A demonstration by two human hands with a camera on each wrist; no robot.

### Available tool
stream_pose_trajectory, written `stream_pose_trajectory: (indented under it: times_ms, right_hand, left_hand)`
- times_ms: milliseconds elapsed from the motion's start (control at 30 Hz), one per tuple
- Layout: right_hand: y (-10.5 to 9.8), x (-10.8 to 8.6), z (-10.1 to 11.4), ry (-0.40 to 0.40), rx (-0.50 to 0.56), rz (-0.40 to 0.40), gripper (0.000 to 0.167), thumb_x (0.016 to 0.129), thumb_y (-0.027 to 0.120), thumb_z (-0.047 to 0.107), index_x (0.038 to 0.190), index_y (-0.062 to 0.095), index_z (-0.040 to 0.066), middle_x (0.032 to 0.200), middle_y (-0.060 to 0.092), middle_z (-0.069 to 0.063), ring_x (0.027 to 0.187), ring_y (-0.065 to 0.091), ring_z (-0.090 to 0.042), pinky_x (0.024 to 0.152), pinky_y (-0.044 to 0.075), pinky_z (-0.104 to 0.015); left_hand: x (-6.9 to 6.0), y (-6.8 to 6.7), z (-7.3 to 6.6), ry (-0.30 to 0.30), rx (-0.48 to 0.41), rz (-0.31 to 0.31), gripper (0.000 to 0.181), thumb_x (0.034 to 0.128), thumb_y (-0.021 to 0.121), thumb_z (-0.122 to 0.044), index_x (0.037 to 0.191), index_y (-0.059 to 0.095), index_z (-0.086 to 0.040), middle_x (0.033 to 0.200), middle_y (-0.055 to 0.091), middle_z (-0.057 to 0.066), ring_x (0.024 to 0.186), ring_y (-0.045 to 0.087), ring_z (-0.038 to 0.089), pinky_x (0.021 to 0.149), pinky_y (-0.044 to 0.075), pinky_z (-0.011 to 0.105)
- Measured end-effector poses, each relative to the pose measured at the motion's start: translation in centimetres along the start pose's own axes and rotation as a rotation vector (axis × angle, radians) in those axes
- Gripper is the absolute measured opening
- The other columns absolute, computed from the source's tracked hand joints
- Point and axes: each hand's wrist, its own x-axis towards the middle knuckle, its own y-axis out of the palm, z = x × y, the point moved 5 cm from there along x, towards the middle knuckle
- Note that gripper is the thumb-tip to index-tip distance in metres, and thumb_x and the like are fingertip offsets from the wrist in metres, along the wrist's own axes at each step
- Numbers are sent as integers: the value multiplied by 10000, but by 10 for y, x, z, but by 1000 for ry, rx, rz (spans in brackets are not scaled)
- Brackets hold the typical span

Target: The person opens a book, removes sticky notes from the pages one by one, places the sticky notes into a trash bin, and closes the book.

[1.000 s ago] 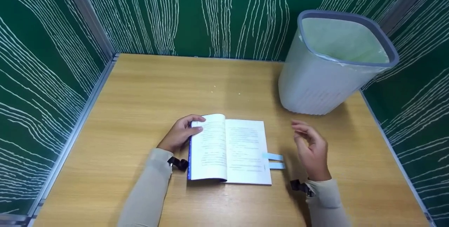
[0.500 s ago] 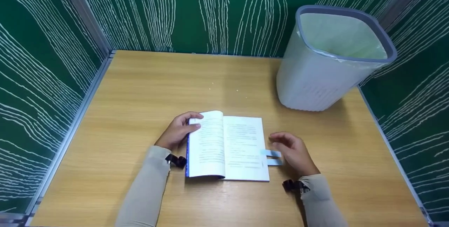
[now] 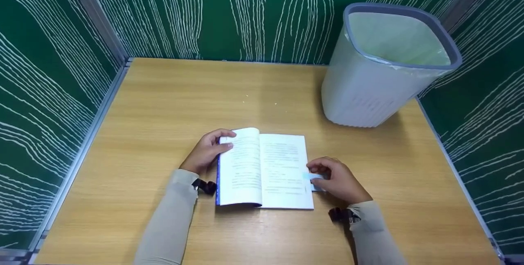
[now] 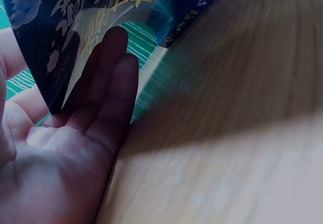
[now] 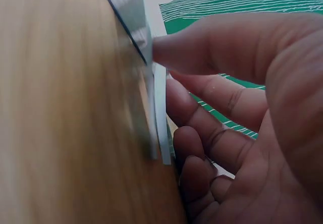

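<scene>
An open book (image 3: pixel 282 162) lies on the table, with printed pages on both sides. My left hand (image 3: pixel 204 152) grips its raised left part, thumb on the page and fingers behind. The left wrist view shows the dark cover (image 4: pixel 38 37) with gold and white lettering between that hand's thumb and fingers. Two pale blue paper strips (image 5: pixel 160 113) stick out past the book's right edge. At that edge my right hand (image 3: pixel 344 181) pinches a strip, thumb in front and fingers behind; the hand partly covers the strips in the head view.
A pale wastebasket (image 3: pixel 364 89) with a grey rim and a liner stands at the back right of the wooden table (image 3: pixel 184 97). Small white specks lie beyond the book. Green panels (image 3: pixel 219 15) with white wavy lines enclose the table.
My right hand has come left and down from beside the book to the blue strips and now pinches there. The left hand keeps its grip on the book.
</scene>
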Motion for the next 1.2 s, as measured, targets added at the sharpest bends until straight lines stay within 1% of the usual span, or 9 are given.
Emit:
stream_pose_trajectory:
  times_ms: [167,233,400,467,733,967,1200]
  right_hand:
    - [0,-1,0,23,-6,-7,329,858,812,96,1124,731,271,1061,707,65,999,628,-173,903,540,-345]
    - [-1,-2,0,31,-7,-12,305,863,804,114,1107,733,284,1047,715,80,990,635,-174,893,540,-336]
    - [-2,-3,0,17,21,1,278,871,795,110,1092,743,270,1039,728,78,979,640,-188,862,531,-294]
    - [-2,-3,0,23,29,10,286,865,804,104,1093,745,266,1051,727,72,987,634,-197,869,526,-303]
    - [-4,-1,-4,68,-14,5,295,864,820,134,1082,739,315,1057,714,81,997,614,-190,901,511,-361]
    - [-5,0,-8,63,0,18,316,850,832,119,1083,741,312,1042,711,60,979,617,-203,872,522,-330]
    - [-5,-1,-6,47,-4,20,344,835,841,109,1090,740,317,1052,712,72,979,614,-198,854,525,-310]
  left_hand:
    - [0,0,0,-1,-11,5,324,968,710,-109,1283,656,-59,1281,627,137,993,690,229,773,591,278]
    - [-1,1,0,-2,-14,3,326,968,710,-109,1285,653,-57,1283,627,132,995,691,222,774,592,276]
    - [0,2,0,-3,-34,5,332,968,703,-94,1292,646,-45,1302,616,126,1004,681,223,783,588,278]
    - [0,2,0,-1,-38,6,331,969,698,-84,1292,644,-38,1309,613,124,1013,673,225,791,584,277]
    - [-1,2,0,0,-44,2,335,971,698,-84,1297,641,-29,1285,624,139,980,685,218,775,586,271]
    - [1,2,0,0,-45,11,328,977,688,-79,1298,638,-28,1263,632,148,961,695,218,768,588,272]
    - [0,1,0,-11,-33,6,334,976,697,-99,1301,642,-43,1274,628,142,967,696,223,762,590,274]
